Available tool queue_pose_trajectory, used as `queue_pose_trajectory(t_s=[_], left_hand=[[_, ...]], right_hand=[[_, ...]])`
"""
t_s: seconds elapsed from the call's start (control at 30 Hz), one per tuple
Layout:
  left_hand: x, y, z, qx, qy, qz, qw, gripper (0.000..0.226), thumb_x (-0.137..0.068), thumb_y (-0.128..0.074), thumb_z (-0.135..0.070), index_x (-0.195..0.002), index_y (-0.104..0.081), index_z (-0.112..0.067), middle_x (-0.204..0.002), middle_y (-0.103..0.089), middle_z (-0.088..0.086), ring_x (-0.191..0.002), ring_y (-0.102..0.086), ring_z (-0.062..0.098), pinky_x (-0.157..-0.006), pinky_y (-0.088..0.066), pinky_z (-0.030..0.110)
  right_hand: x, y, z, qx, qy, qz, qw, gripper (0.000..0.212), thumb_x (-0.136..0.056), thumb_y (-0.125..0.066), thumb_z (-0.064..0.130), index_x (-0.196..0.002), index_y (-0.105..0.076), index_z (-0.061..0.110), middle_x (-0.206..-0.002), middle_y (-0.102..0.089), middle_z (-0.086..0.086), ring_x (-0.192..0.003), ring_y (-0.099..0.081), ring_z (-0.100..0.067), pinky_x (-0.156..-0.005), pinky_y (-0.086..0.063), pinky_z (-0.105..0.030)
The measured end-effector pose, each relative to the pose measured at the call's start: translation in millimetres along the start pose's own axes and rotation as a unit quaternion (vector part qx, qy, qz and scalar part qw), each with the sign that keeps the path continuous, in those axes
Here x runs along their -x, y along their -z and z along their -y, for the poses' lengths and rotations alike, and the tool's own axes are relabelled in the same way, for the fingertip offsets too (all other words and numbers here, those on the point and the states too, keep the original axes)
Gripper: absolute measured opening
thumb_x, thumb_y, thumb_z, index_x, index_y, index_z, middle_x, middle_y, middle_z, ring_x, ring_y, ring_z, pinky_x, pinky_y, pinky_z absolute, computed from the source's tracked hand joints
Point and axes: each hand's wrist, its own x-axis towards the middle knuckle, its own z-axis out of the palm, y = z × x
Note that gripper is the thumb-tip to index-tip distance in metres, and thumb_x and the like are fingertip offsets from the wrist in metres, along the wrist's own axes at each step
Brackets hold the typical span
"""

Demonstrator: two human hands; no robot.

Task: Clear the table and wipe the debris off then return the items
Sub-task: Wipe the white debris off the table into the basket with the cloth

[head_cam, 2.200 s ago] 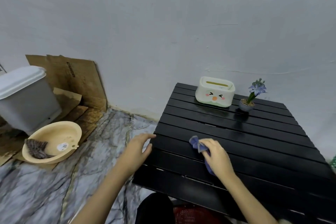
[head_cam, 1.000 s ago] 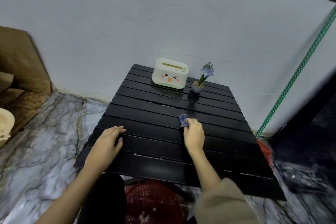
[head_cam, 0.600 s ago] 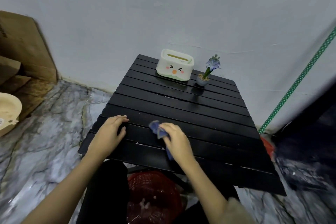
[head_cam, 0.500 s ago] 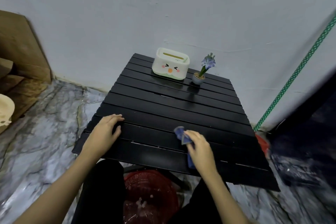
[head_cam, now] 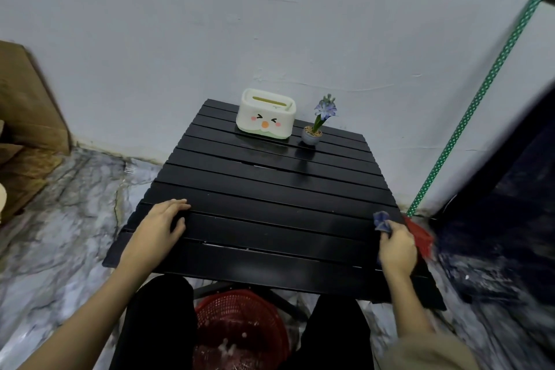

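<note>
A black slatted table (head_cam: 270,189) fills the middle of the head view. At its far edge stand a white tissue box with a cartoon face (head_cam: 265,114) and, to its right, a small potted blue flower (head_cam: 315,126). My right hand (head_cam: 396,249) is at the table's right edge, near the front, shut on a crumpled blue cloth (head_cam: 382,222) that sticks out above the fingers. My left hand (head_cam: 160,228) rests flat on the table near its front left corner, fingers spread, holding nothing.
A red mesh basket (head_cam: 240,330) sits on the floor under the table between my knees. A red broom with a green dotted handle (head_cam: 468,117) leans on the wall right of the table. Cardboard (head_cam: 27,105) leans at the far left. The floor is marbled.
My right hand has swept the blue cloth from the table's front middle to its right edge. My left hand has stayed flat on the front left corner.
</note>
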Motion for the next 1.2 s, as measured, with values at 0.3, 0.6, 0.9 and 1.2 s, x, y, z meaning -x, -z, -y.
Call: queue_pose_trajectory(t_s=[0.3, 0.6, 0.9, 1.2], left_hand=[[1.2, -0.4, -0.8, -0.009, 0.003, -0.003, 1.000, 0.028, -0.084, -0.054, -0.006, -0.112, -0.058, -0.010, -0.127, -0.057, 0.009, -0.124, -0.045, 0.028, -0.104, -0.037, 0.043], [-0.3, -2.2, 2.4, -0.006, 0.002, -0.008, 1.000, 0.028, -0.083, -0.055, -0.004, -0.110, -0.059, -0.011, -0.125, -0.059, 0.008, -0.123, -0.047, 0.026, -0.103, -0.038, 0.041], [0.5, -2.0, 1.2, -0.005, 0.002, -0.012, 1.000, 0.028, -0.083, -0.056, -0.003, -0.109, -0.060, -0.010, -0.124, -0.060, 0.008, -0.122, -0.048, 0.026, -0.103, -0.038, 0.041], [-28.5, 5.8, -5.2, 0.009, -0.002, 0.001, 1.000, 0.032, -0.084, -0.056, -0.007, -0.114, -0.057, -0.016, -0.123, -0.058, 0.004, -0.118, -0.049, 0.023, -0.101, -0.037, 0.036]], right_hand=[[74.0, -67.7, 141.6, -0.105, 0.270, 0.177, 0.941, 0.024, -0.085, -0.054, 0.013, -0.107, -0.063, 0.013, -0.113, -0.064, -0.007, -0.103, -0.055, -0.027, -0.086, -0.046, -0.034], [60.4, -22.3, 54.3, -0.114, 0.236, 0.176, 0.949, 0.028, -0.080, -0.057, 0.000, -0.106, -0.064, 0.010, -0.113, -0.065, -0.009, -0.106, -0.057, -0.025, -0.091, -0.038, -0.022], [13.2, 39.9, -57.5, 0.002, 0.043, 0.041, 0.998, 0.028, -0.077, -0.058, -0.010, -0.105, -0.059, -0.006, -0.110, -0.062, -0.028, -0.099, -0.058, -0.044, -0.084, -0.046, -0.049], [-18.4, 35.8, 4.3, 0.048, 0.138, 0.123, 0.982, 0.043, -0.080, -0.066, 0.012, -0.119, -0.051, 0.003, -0.121, -0.057, -0.021, -0.114, -0.051, -0.038, -0.095, -0.041, -0.048]])
